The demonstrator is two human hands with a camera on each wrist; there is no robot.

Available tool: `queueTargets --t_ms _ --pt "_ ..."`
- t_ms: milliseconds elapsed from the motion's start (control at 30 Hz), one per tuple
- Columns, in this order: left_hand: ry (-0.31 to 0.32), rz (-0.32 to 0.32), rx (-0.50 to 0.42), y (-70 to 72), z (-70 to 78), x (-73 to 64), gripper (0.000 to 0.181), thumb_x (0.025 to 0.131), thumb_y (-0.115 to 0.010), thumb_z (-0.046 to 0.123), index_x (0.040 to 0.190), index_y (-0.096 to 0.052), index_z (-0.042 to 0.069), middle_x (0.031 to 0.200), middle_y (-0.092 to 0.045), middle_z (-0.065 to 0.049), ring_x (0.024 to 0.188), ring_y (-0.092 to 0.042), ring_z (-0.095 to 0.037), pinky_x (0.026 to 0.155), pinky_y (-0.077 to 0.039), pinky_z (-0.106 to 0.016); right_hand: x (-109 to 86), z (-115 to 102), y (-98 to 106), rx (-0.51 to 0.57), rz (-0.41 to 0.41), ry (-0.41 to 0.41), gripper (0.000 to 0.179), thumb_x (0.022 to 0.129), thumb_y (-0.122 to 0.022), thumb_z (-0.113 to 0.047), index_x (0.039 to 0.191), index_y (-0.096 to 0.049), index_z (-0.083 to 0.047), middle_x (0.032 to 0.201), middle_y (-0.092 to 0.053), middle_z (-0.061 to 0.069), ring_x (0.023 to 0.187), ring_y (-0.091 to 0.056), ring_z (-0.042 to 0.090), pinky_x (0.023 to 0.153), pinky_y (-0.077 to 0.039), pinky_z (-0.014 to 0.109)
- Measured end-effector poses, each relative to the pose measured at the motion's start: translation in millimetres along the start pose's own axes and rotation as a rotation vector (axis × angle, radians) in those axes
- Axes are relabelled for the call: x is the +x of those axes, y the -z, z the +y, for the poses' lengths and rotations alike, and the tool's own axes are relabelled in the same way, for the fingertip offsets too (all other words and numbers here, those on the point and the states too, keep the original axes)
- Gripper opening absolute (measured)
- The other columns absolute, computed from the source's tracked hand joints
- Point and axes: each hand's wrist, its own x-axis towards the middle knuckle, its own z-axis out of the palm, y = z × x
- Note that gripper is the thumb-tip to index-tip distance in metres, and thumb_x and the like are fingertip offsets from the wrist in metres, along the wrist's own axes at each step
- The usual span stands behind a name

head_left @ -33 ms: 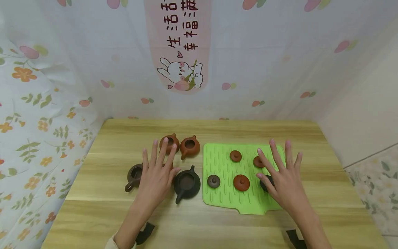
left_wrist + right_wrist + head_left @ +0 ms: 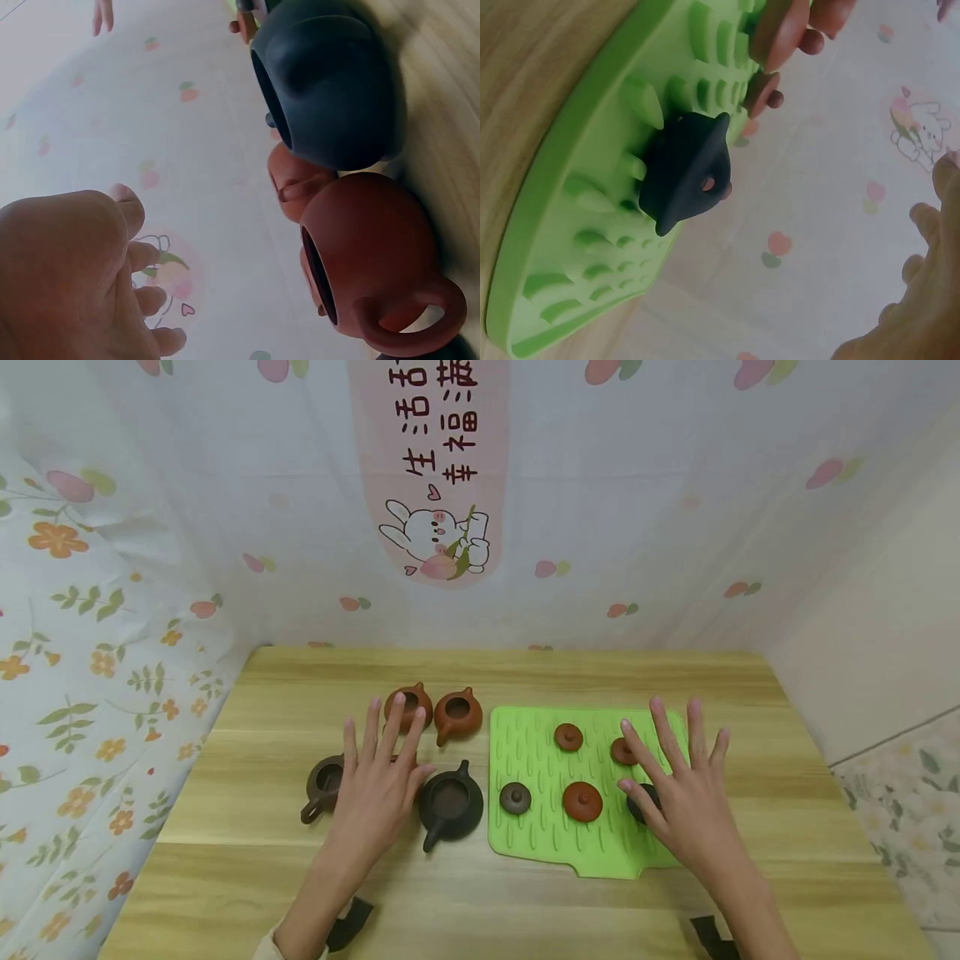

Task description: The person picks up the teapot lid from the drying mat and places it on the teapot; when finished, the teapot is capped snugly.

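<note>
My left hand (image 2: 375, 797) hovers with spread fingers over a group of small lidless teapots. Around it stand a black teapot (image 2: 452, 804), a dark brown teapot (image 2: 321, 787) and two reddish-brown ones at the back, one of them a teapot (image 2: 458, 714) just behind the black one. A red teapot (image 2: 375, 255), mostly hidden under that hand in the head view, shows in the left wrist view. My right hand (image 2: 693, 814), fingers also spread and holding nothing, is above the right side of a green mat (image 2: 609, 860). Its thumb partly covers a black lid (image 2: 690, 172).
Several other lids lie on the mat: a grey-brown lid (image 2: 515, 798), a larger red lid (image 2: 582, 802), and two small reddish-brown ones, including a lid (image 2: 568, 737) at the back. Patterned cloth (image 2: 570, 527) hangs behind the wooden table (image 2: 525, 914).
</note>
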Motion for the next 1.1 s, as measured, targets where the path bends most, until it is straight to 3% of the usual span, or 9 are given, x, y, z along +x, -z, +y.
queueTargets --t_ms 167,300,433,533,667,767,867,967,1100 --pt "-0.02 0.048 -0.005 -4.8 -2.0 -1.7 0.07 0.118 -0.022 0.052 0.17 -0.037 0.008 0.183 -0.013 -0.018 0.172 0.004 -0.038 0.131 -0.01 -0.072 2.6 3 -6 -0.069 0.086 0.017 0.08 0.11 -0.027 -0.076 0.172 -0.036 -0.026 0.185 -0.014 0.008 0.171 0.009 0.041 0.111 0.006 0.094" --pt "-0.029 0.07 -0.006 -7.9 -3.8 -3.9 0.07 0.117 -0.027 0.052 0.169 -0.037 0.007 0.184 -0.009 -0.018 0.171 0.001 -0.045 0.131 -0.005 -0.073 4.9 5 -10 -0.113 0.178 0.015 0.088 0.106 -0.031 -0.084 0.167 -0.046 -0.023 0.183 -0.021 0.006 0.172 0.009 0.036 0.113 0.008 0.092" --pt "-0.033 0.059 0.0 -8.2 -5.2 -4.0 0.071 0.117 -0.025 0.053 0.169 -0.037 0.007 0.184 -0.01 -0.018 0.17 -0.001 -0.046 0.13 -0.007 -0.074 5.3 6 -13 -0.112 0.202 0.013 0.089 0.104 -0.031 -0.086 0.166 -0.047 -0.024 0.183 -0.022 0.004 0.172 0.009 0.034 0.114 0.009 0.091" --pt "-0.043 0.011 -0.018 -5.7 -6.0 -2.8 0.072 0.116 -0.022 0.052 0.17 -0.036 0.005 0.184 -0.009 -0.019 0.171 0.002 -0.044 0.129 -0.014 -0.074 5.3 7 -14 -0.094 0.185 0.016 0.089 0.105 -0.031 -0.084 0.168 -0.045 -0.023 0.183 -0.022 0.006 0.172 0.008 0.034 0.117 0.008 0.089" --pt "-0.083 -0.068 -0.112 1.9 -6.4 -3.2 0.072 0.116 -0.025 0.052 0.17 -0.036 0.004 0.183 -0.011 -0.021 0.171 -0.008 -0.042 0.125 -0.032 -0.068 0.8 11 -15 0.007 0.173 0.0 0.088 0.107 -0.038 -0.079 0.166 -0.047 -0.014 0.181 -0.027 0.01 0.172 -0.005 0.034 0.13 -0.002 0.075" --pt "-0.088 -0.057 -0.212 5.5 -4.8 -7.5 0.065 0.117 -0.035 0.047 0.166 -0.042 0.004 0.179 -0.025 -0.022 0.163 -0.033 -0.043 0.117 -0.046 -0.062 -8.1 16 -16 0.144 0.201 -0.072 0.087 0.106 -0.049 -0.075 0.154 -0.059 -0.003 0.171 -0.046 0.016 0.168 -0.028 0.032 0.137 -0.015 0.048" --pt "-0.053 0.024 -0.307 2.2 -1.4 -17.7 0.054 0.119 -0.046 0.035 0.161 -0.048 0.001 0.167 -0.046 -0.024 0.148 -0.055 -0.042 0.105 -0.056 -0.057 -18.6 23 -16 0.264 0.218 -0.165 0.071 0.103 -0.068 -0.061 0.133 -0.072 0.003 0.147 -0.066 0.022 0.149 -0.053 0.028 0.128 -0.026 0.019" --pt "0.001 0.085 -0.394 -6.1 2.9 -32.5 0.042 0.116 -0.058 0.018 0.152 -0.052 -0.002 0.142 -0.062 -0.023 0.117 -0.072 -0.029 0.09 -0.062 -0.041 -28.8 29 -17 0.326 0.17 -0.248 0.041 0.092 -0.091 -0.028 0.117 -0.078 0.002 0.123 -0.074 0.02 0.123 -0.059 0.013 0.109 -0.034 0.006" --pt "0.125 0.05 -0.449 -16.0 10.6 -48.9 0.033 0.102 -0.074 0.005 0.131 -0.06 0.001 0.101 -0.065 -0.004 0.08 -0.061 -0.006 0.068 -0.053 -0.023 -37.5 34 -20 0.384 0.059 -0.292 0.038 0.073 -0.095 0.007 0.106 -0.081 -0.003 0.107 -0.075 0.011 0.097 -0.058 -0.003 0.083 -0.046 0.007"
